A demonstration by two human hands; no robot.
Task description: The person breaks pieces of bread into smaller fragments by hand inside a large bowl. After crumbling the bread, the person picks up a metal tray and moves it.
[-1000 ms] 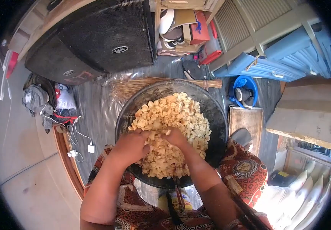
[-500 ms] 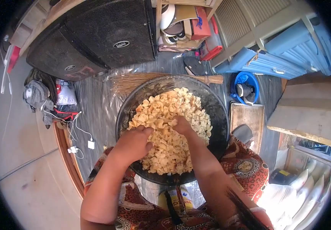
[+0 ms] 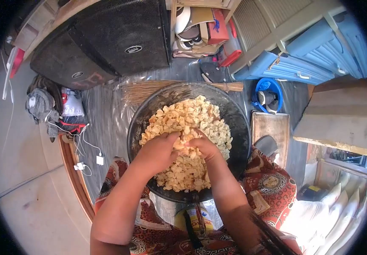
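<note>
Left hand (image 3: 158, 151), right hand (image 3: 203, 146) cupped together.

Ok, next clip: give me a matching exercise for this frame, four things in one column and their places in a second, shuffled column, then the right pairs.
Things:
1. pale yellow food pieces
2. straw broom
3. round blue plastic bucket
4. white charger and cable

Places:
A. on the floor left of the pan
B. heaped in the wide black round pan, under the left hand and right hand
C. lying on the floor just beyond the pan's far rim
D. right of the pan's far side, beside the wooden board

Pairs: 1-B, 2-C, 3-D, 4-A
</note>
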